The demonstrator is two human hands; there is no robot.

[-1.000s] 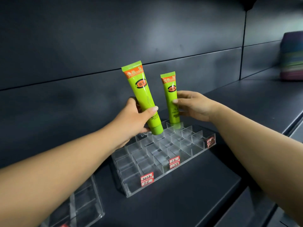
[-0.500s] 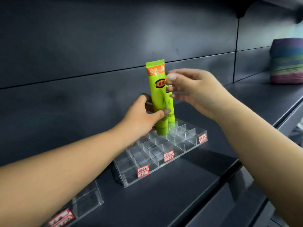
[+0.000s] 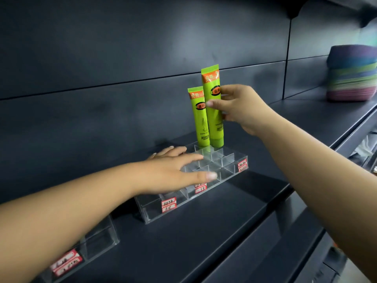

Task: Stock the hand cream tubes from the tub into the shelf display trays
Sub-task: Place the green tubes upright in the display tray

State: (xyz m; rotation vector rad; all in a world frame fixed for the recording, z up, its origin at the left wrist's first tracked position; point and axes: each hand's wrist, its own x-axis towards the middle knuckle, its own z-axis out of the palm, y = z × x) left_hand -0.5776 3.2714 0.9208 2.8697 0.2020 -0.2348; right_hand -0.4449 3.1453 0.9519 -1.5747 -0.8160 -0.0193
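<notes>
A clear acrylic display tray (image 3: 230,170), divided into small compartments, sits on the dark shelf (image 3: 204,242) with red-and-white price labels (image 3: 169,204) stuck along its front edge. Two green hand cream tubes stand upright, cap down, at the tray's back row, toward twelve o'clock from its middle. The shorter-looking tube (image 3: 201,119) stands free in a rear compartment, touched by nobody. Just beside it, at its three o'clock side and partly overlapping it, the taller tube (image 3: 213,107) is held by the right hand (image 3: 242,111), thumb across the front and fingers curled round the back, pinching it at mid-height. Its green cap is at the level of the dividers' top edges; I cannot tell whether it is seated in a compartment.

The left hand (image 3: 169,172) lies flat on the tray's left portion, fingers straight and spread, pressing on the dividers and gripping nothing.

At seven o'clock from the tray, near the shelf's front edge, a second clear tray (image 3: 98,240) carries its own red labels. Far off at two o'clock, a striped fabric bundle (image 3: 352,74) rests on the shelf.
</notes>
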